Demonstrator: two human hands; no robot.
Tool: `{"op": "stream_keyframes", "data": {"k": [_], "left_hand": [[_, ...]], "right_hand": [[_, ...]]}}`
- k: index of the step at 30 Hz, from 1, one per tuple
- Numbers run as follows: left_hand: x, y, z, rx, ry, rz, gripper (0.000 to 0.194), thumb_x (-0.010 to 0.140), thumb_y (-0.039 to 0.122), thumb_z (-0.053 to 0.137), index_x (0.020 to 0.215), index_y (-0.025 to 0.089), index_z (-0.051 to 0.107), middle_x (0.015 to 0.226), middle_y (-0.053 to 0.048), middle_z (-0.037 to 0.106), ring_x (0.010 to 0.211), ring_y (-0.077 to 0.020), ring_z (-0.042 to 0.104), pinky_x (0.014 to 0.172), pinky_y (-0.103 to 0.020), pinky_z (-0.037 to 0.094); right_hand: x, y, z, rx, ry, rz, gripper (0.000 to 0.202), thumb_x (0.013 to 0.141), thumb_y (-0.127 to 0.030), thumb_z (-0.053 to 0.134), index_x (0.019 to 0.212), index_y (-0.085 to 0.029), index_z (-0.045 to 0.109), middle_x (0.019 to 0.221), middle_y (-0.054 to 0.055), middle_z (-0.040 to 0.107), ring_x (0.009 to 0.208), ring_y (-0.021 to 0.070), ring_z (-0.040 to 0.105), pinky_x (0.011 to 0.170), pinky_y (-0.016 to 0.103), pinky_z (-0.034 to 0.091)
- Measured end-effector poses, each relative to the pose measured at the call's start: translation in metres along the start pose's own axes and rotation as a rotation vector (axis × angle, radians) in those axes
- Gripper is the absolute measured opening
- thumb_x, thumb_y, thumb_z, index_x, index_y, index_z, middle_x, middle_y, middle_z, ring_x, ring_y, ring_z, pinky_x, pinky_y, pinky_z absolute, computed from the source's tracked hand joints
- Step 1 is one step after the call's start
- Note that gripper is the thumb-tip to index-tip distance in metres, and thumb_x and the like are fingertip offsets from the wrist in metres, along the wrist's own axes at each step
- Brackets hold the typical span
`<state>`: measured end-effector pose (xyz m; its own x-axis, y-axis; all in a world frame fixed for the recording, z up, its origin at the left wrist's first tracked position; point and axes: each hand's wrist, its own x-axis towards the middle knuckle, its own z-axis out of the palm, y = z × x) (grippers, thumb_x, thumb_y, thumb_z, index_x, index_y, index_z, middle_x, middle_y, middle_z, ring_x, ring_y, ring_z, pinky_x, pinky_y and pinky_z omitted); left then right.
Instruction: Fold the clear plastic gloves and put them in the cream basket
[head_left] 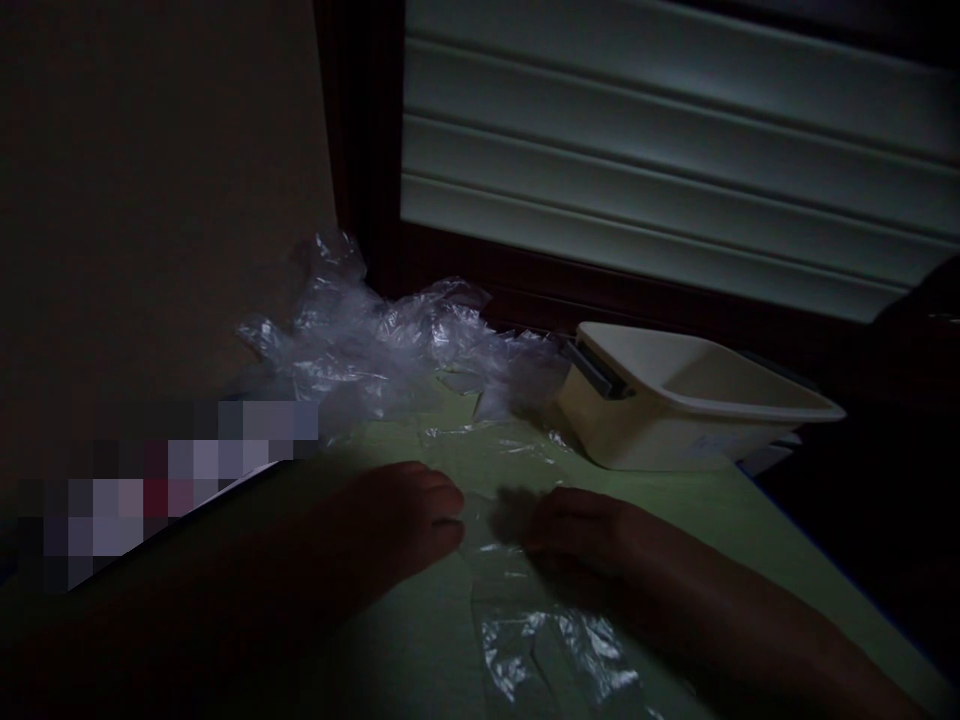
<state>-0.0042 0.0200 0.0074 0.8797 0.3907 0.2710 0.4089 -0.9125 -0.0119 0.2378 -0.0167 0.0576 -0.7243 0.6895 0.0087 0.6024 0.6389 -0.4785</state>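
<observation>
A clear plastic bag (pixel 559 665) lies flat in front of me on a light green tabletop, stretching from between my hands toward the near edge. On its left side, my left hand (pixel 416 515) has its thumb and fingers closed together at the film's edge. My right hand (pixel 581 530) is opposite, its fingers curled down against the plastic. A dark patch, perhaps shadow, shows beside its fingertips. Dim light hides the exact grip of both hands. Behind them is a heap of crumpled clear plastic bags (pixel 352 345).
A cream plastic bin (pixel 652 435) with a dark handle stands at the back right of the table (pixel 405 640). At the left edge lies a blurred-out flat item (pixel 202 475). A slatted shutter panel (pixel 637 150) and a wall (pixel 157 200) rise behind.
</observation>
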Motion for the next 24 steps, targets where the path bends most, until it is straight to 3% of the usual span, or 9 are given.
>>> {"op": "stream_keyframes", "data": {"k": [4,8,12,19,24], "left_hand": [[0.003,0.005,-0.001,-0.110,0.022,0.049,0.018,0.088,0.005,0.048,0.090,0.017,0.062,0.089,-0.006,0.064,0.084,-0.0201,0.058,0.074,-0.029,0.044],[0.002,0.011,0.001,-0.251,-0.002,-0.010,0.020,0.089,0.006,0.045,0.092,0.017,0.062,0.087,-0.005,0.063,0.082,-0.0180,0.058,0.069,-0.025,0.044],[0.003,0.014,0.002,-0.280,-0.039,-0.069,0.018,0.092,0.009,0.045,0.092,0.017,0.061,0.085,-0.003,0.062,0.078,-0.0164,0.058,0.063,-0.023,0.042],[0.003,0.015,0.002,-0.284,-0.039,-0.124,0.017,0.091,0.010,0.046,0.091,0.016,0.062,0.085,-0.003,0.061,0.078,-0.0161,0.058,0.063,-0.023,0.042],[0.002,0.012,0.002,-0.279,-0.042,-0.078,0.016,0.090,0.009,0.049,0.091,0.017,0.063,0.087,-0.004,0.062,0.080,-0.0172,0.058,0.066,-0.024,0.043]], "right_hand": [[-0.001,-0.009,-0.003,0.081,-0.008,-0.025,0.025,0.084,-0.002,0.054,0.096,-0.020,0.067,0.098,0.003,0.066,0.091,0.0152,0.063,0.079,0.026,0.052],[-0.005,-0.014,-0.001,0.152,-0.030,-0.043,0.043,0.070,0.007,0.054,0.101,-0.020,0.065,0.103,0.002,0.065,0.092,0.0138,0.063,0.078,0.022,0.052],[-0.005,-0.015,0.003,0.202,-0.055,-0.063,0.046,0.066,0.011,0.051,0.097,-0.020,0.065,0.102,0.001,0.064,0.090,0.0116,0.062,0.077,0.019,0.050],[-0.003,-0.018,0.002,0.296,-0.233,-0.192,0.018,0.080,-0.004,0.060,0.082,-0.020,0.068,0.094,0.000,0.066,0.089,0.0125,0.064,0.080,0.022,0.051],[-0.005,-0.026,0.010,0.178,-0.172,-0.203,0.011,0.084,-0.011,0.062,0.089,-0.019,0.067,0.094,0.002,0.068,0.092,0.0128,0.062,0.082,0.021,0.049]]}}
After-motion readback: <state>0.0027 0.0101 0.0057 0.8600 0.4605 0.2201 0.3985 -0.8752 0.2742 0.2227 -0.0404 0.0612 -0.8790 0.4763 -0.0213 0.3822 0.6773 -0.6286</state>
